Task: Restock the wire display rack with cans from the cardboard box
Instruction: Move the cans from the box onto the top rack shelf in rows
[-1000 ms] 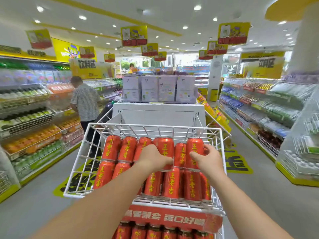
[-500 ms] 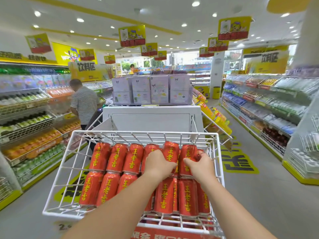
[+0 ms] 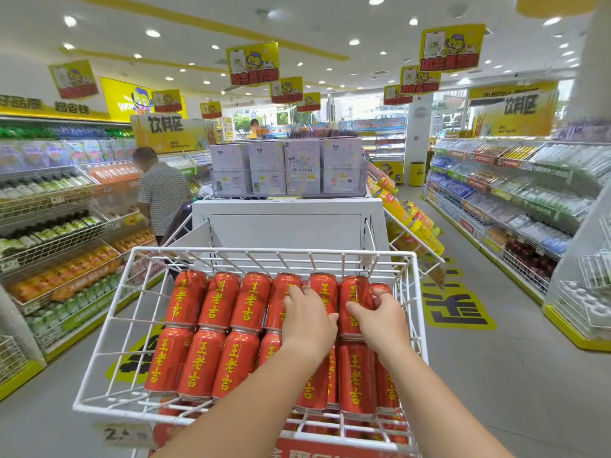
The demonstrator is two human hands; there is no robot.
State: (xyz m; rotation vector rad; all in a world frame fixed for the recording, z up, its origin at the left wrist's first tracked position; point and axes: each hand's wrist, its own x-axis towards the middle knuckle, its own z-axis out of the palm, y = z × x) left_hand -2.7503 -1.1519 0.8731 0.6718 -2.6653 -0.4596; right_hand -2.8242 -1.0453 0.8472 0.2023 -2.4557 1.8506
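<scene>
Drink shelves point(image 3: 59, 226): ranged along both sides of a shop aisle; a person in a striped shirt point(image 3: 162, 193) is seen at the left one.
White cabinet point(image 3: 284, 226): set behind the rack, topped with pale boxes point(image 3: 284, 166).
Wire rack point(image 3: 271, 251): white, tilted basket, placed centre foreground.
Cans point(image 3: 218, 302): red, yellow lettering, laid on their sides in two rows inside the rack.
Left hand point(image 3: 309, 322): laid on the back row, fingers pressed together and flat.
Right hand point(image 3: 380, 320): thumb spread across one back-row can, fingers curled over the end can point(image 3: 380, 286) by the right wall.
</scene>
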